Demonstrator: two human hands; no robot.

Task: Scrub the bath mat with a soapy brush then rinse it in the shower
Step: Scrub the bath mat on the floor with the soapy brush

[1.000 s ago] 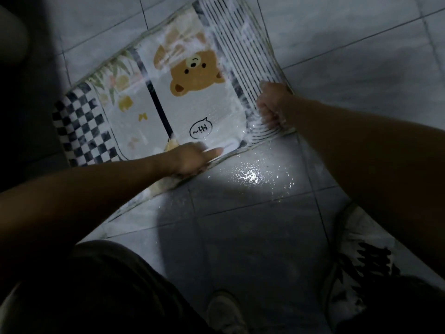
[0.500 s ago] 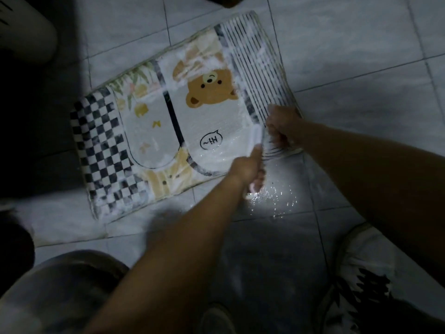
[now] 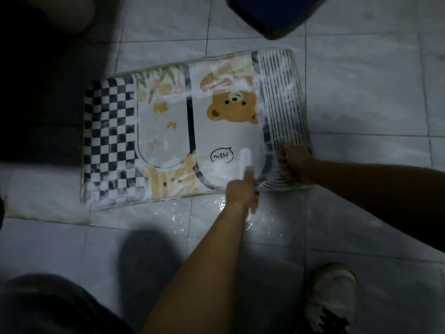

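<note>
A bath mat (image 3: 168,131) lies flat on the tiled floor, printed with a bear, a checkered band on the left and stripes on the right, with soap foam smeared over it. My left hand (image 3: 240,191) grips a white brush (image 3: 245,157) whose head rests on the mat near the "Hi~" bubble, close to the mat's near edge. My right hand (image 3: 292,165) clutches the striped near-right corner of the mat, fingers curled into the fabric.
The grey floor tiles (image 3: 361,92) are wet, and a puddle (image 3: 216,220) glistens just below the mat. A dark blue container (image 3: 272,13) stands past the mat's far edge. My white shoe (image 3: 330,300) is at the lower right. The left side is in deep shadow.
My left hand moved with the brush from the mat's near-middle edge rightward to beside my right hand. The view shifted so the whole mat now shows. My right hand kept its hold.
</note>
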